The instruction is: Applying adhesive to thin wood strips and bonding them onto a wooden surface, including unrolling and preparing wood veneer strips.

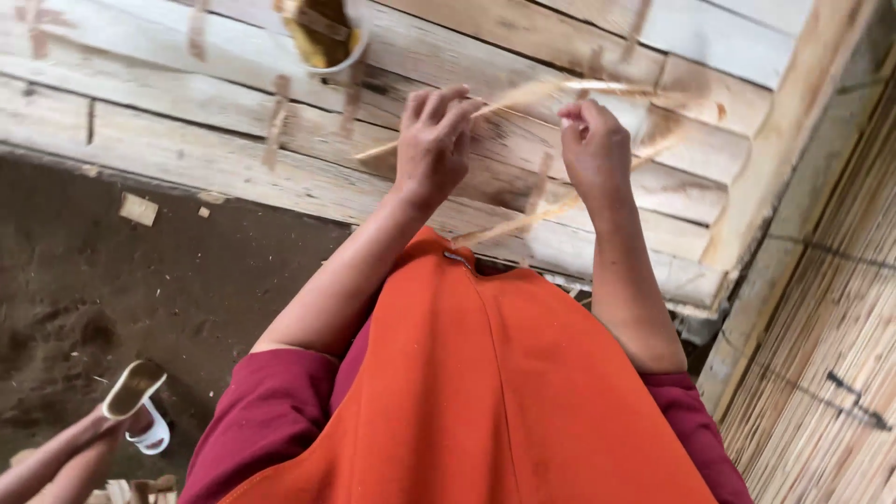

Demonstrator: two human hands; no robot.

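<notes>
A platform of rough, pale wooden planks [187,140] is seen running across the upper part of the view, its boards long, flat and unevenly weathered, with dark gaps left between them. Below its edge, a floor of dark, crumbly earth [112,280] is spread out, and a few small wood offcuts [138,208] are scattered on it near the planks. To the right, a wall of thin split canes [821,373] is set close together in fine parallel lines, and it is framed by a thick, smooth wooden beam [793,159]. At the top, a shallow round bowl [322,35] with yellowish contents is placed on the boards. A thin, pale, flexible strip [532,91] is held above the planks between the two hands; its motion is blurred, and a second length of it is seen trailing down towards the orange apron [485,392]. The left hand [434,140] is closed around the strip with the fingers curled over it, and the right hand [593,140] is pinched on it near the fingertips. Dark red sleeves are worn beneath the apron, whose cloth is smooth and seamed. At the lower left, another person's foot in a light sandal [135,401] is rested on the earth.
</notes>
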